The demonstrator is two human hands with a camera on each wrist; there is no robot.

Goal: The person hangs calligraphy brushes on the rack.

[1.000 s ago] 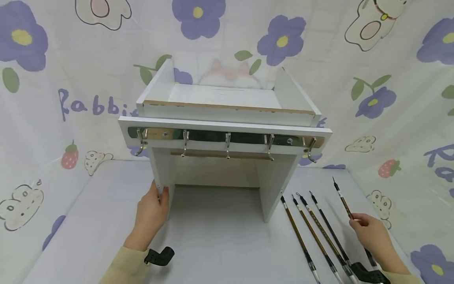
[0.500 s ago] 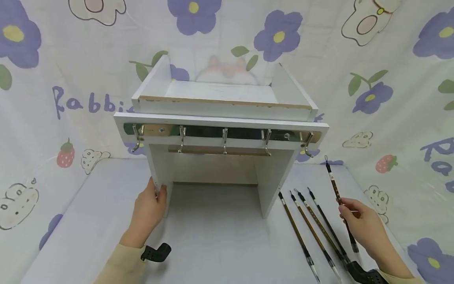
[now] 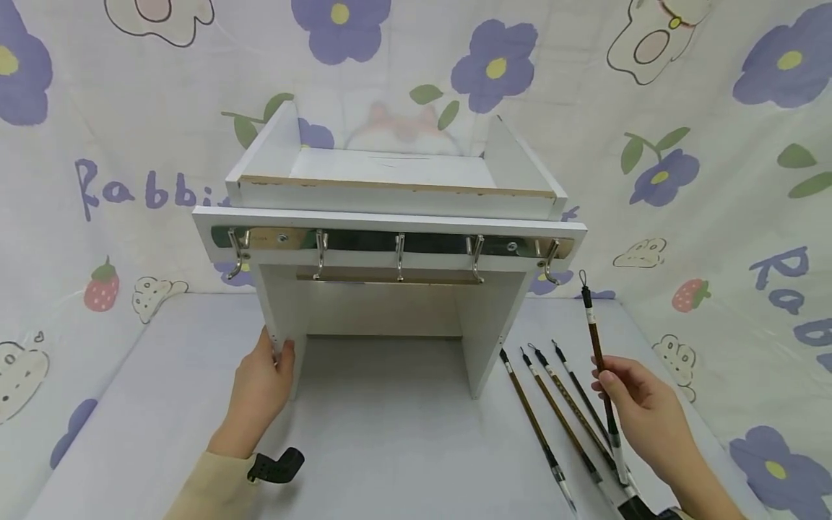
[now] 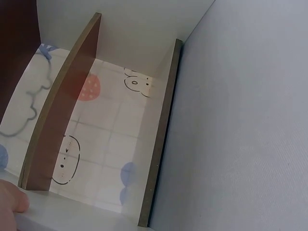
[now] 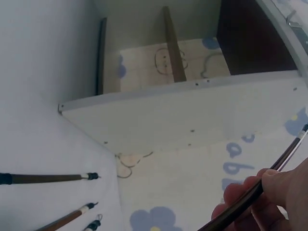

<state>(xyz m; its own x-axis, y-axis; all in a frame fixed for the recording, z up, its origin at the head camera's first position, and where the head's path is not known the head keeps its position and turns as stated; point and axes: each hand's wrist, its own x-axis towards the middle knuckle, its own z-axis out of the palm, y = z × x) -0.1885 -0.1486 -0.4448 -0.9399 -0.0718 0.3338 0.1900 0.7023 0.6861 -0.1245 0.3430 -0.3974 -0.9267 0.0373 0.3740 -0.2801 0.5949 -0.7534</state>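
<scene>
My left hand (image 3: 258,383) grips the lower left side panel of a white wooden stand (image 3: 383,217). In the left wrist view only a fingertip (image 4: 12,199) shows at the panel's edge. A metal strip with several hooks (image 3: 399,256) runs along the stand's front. Right of the stand, my right hand (image 3: 646,412) pinches a brown-handled calligraphy brush (image 3: 594,336) between thumb and fingers. That brush stands nearly upright, hanging loop on top and bristle end down, its loop a little right of and below the rightmost hook (image 3: 552,261).
Several more calligraphy brushes (image 3: 534,426) lie side by side on the white table (image 3: 390,448), right of the stand, loops pointing away. A patterned cloth (image 3: 682,245) hangs behind and beside the table.
My right hand has lifted the brush and carried it leftward, turning it more upright and closer to the rightmost hook. The left hand keeps its grip on the panel. The view shifts slightly.
</scene>
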